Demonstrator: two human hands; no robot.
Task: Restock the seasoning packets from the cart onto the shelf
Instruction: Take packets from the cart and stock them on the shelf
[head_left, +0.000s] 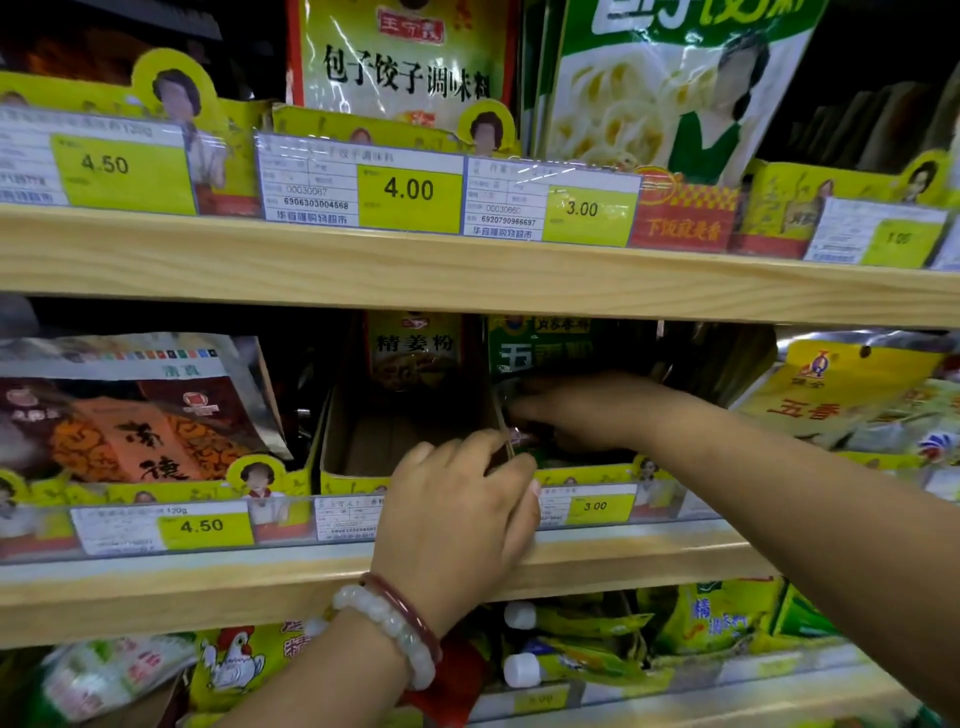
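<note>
On the middle shelf (467, 566) stand two cardboard display boxes side by side. The left box (363, 441) holds brown ginger powder packets (413, 348) at its back and is mostly hollow in front. In the right box stand green five-spice packets (540, 345). My right hand (587, 410) reaches into that right box, fingers curled around the green packets, pointing left. My left hand (462, 509), with two bracelets on the wrist, grips the cardboard divider wall (501, 415) between the two boxes at its front corner. The cart is out of view.
The upper shelf (467, 270) carries dumpling seasoning bags and price tags of 4.50, 4.00 and 3.00. Brown and orange packets (135, 415) sit at left, yellow five-spice bags (852, 395) at right. The lower shelf holds chicken-print bags (234, 665) and yellow-green packets.
</note>
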